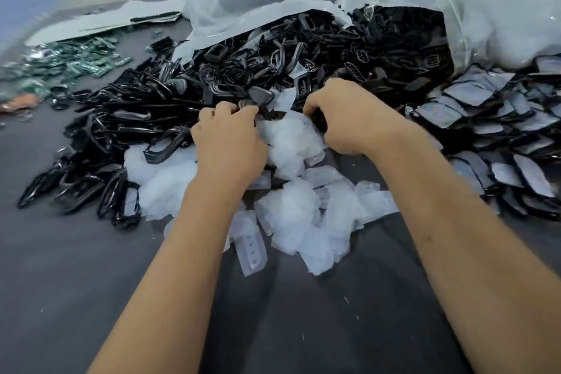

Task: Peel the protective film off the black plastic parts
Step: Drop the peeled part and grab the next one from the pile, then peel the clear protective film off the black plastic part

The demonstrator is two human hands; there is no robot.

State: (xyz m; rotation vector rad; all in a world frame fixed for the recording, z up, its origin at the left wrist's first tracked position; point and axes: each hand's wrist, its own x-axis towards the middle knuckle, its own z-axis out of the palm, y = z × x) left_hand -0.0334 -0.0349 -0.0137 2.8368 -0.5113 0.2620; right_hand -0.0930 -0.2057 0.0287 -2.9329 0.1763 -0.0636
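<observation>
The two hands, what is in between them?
In the head view, a crumpled heap of peeled film lies between the left hand and the right hand, with black plastic parts just behind it.

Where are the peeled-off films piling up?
In the head view, the peeled films lie mid-table just below both hands, between the black frames on the left and film-covered parts on the right.

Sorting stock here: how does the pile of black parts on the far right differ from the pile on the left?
The right pile holds flat pieces, most faced with pale film; the left pile holds bare, glossy open frames. The right pile's pieces overlap like shingles; the left pile's frames are tangled. Both are black plastic on the grey table.
</observation>
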